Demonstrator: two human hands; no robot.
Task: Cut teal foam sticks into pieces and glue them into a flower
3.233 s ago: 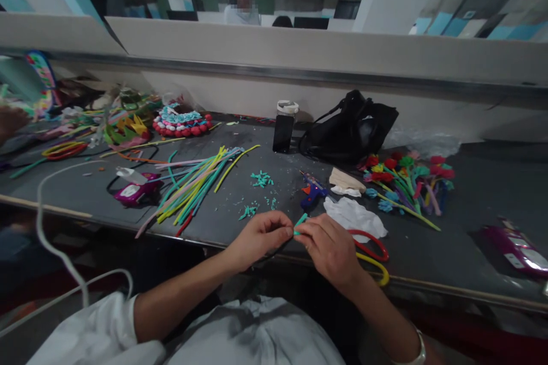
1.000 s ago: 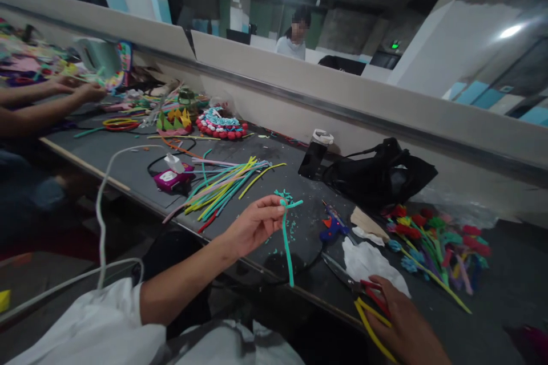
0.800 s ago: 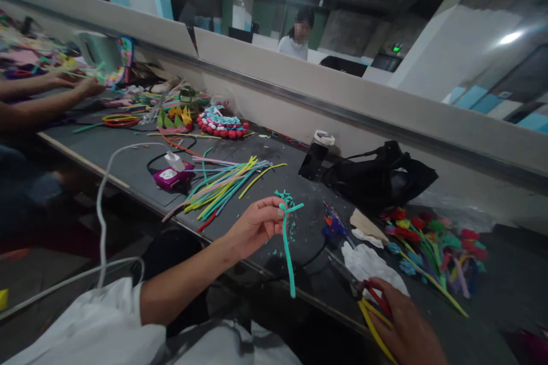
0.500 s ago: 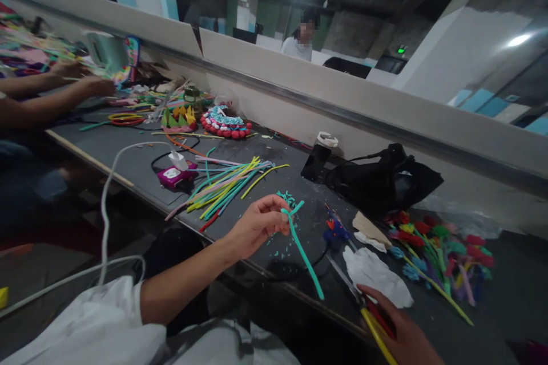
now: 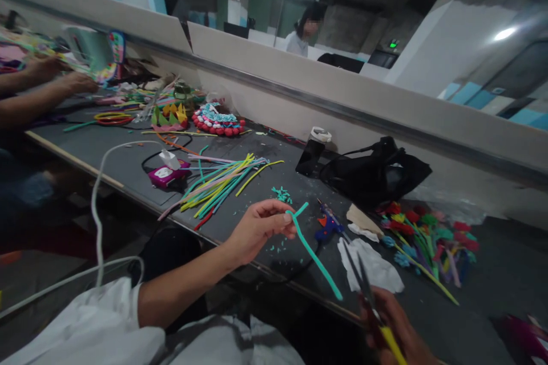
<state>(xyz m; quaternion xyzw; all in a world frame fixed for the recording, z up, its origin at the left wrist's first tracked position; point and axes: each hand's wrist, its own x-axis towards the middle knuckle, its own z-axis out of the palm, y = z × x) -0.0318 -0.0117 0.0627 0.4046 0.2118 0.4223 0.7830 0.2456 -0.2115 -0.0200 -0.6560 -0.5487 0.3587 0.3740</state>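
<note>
Pinched between the thumb and fingers of my left hand is a teal pipe cleaner. Its short end sticks up past the fingertips, and the long part slants down to the right. At the lower right, my right hand grips a pair of scissors, blades slightly apart and pointing up and left, away from the pipe cleaner. Part of the handles is hidden by the fingers. Small teal clippings lie on the table just beyond my left hand. A blue glue gun rests to its right.
Loose pipe cleaners lie left of my hands, by a purple power socket. Pipe-cleaner flowers, a white tissue and a black bag are on the right. Another person's hands work at far left.
The scissors have turned more upright, and their blades are spread apart more clearly. My left hand still holds the pipe cleaner, whose long end has swung slightly right. The view has shifted a little.
</note>
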